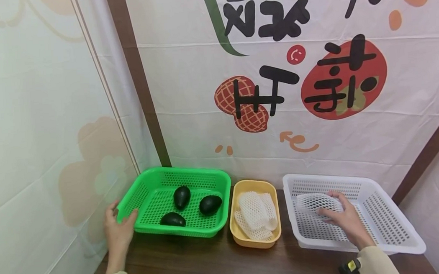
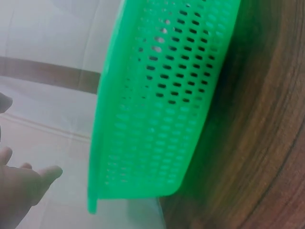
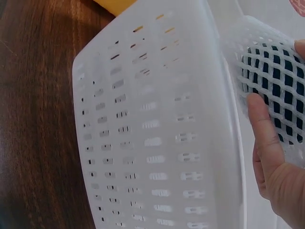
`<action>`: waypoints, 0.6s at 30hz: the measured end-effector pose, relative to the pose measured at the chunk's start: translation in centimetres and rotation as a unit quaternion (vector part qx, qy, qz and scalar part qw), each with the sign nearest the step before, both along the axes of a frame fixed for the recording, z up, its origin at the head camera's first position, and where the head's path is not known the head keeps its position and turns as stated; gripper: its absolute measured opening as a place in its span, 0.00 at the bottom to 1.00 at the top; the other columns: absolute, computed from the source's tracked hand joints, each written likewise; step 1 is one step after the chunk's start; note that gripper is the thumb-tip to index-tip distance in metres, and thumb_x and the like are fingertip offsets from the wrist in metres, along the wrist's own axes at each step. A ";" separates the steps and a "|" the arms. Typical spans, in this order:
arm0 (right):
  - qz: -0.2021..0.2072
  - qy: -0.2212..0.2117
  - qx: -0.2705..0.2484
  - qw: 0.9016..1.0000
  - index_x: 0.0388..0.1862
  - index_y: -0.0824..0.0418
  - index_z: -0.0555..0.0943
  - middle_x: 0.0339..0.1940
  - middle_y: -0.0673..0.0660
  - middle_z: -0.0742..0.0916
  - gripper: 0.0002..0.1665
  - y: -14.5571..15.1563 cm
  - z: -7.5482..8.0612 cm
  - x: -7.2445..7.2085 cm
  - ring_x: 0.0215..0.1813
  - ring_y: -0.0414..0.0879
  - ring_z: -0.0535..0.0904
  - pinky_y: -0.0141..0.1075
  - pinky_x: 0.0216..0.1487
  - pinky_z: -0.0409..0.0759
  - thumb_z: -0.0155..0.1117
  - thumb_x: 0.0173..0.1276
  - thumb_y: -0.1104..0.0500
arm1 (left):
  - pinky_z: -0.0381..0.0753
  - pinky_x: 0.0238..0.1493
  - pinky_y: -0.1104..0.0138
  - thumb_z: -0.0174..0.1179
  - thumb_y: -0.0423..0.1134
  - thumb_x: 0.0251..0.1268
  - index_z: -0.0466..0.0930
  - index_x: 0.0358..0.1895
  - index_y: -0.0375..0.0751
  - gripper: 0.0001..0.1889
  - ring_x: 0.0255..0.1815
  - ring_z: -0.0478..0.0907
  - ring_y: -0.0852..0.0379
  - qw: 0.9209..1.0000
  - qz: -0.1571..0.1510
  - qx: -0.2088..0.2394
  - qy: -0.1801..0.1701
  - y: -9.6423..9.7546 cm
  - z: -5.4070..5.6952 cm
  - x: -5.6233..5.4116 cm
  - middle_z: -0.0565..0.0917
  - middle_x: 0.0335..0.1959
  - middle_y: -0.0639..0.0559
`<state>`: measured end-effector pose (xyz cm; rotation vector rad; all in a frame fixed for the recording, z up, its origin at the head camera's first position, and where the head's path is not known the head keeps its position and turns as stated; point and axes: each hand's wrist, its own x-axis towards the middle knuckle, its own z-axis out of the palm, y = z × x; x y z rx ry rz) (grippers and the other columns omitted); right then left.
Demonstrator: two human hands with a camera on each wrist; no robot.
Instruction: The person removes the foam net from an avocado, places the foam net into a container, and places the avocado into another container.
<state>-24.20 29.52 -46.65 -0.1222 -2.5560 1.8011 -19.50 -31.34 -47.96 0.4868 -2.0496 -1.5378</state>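
Note:
My right hand grips an avocado in a white foam net sleeve over the white basket. In the right wrist view, dark skin shows through the mesh of that net-covered avocado, with thumb and fingers on either side. My left hand is at the left front corner of the green basket, fingers spread and holding nothing. Three dark avocados, among them one at the back, lie bare in the green basket. The left wrist view shows the fingers apart from the rim.
Between the two baskets stands a small yellow tray with several white foam nets in it. All three containers rest on a brown wooden table. Behind them hangs a printed cloth, and another cloth borders the left side.

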 end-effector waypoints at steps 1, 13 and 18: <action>0.003 0.002 -0.006 1.000 0.70 0.61 0.58 0.63 0.70 0.70 0.45 0.0 0.0 0.0 0.52 0.55 0.78 0.46 0.45 0.85 0.73 0.60 0.58 | 0.65 0.65 0.43 0.62 0.39 0.67 0.53 0.74 0.39 0.37 0.72 0.53 0.37 1.000 -0.005 -0.001 0.003 0.2 0.2 0.0 0.53 0.72 0.35; 0.025 0.033 -0.041 0.998 0.67 0.62 0.61 0.61 0.68 0.70 0.42 -1.0 1.0 0.8 0.44 0.47 0.81 0.45 0.44 0.85 0.74 0.59 0.61 | 0.69 0.65 0.56 0.63 0.36 0.66 0.55 0.72 0.36 0.35 0.70 0.59 0.42 0.999 -0.034 -0.027 0.026 2.0 1.5 -0.2 0.62 0.68 0.41; 0.030 0.040 -0.046 0.998 0.66 0.62 0.63 0.61 0.69 0.70 0.41 -1.3 1.2 1.1 0.42 0.46 0.81 0.44 0.42 0.85 0.74 0.58 0.62 | 0.71 0.63 0.65 0.63 0.36 0.66 0.56 0.72 0.36 0.35 0.69 0.61 0.41 0.998 -0.052 -0.035 0.028 2.6 1.8 -0.1 0.64 0.66 0.40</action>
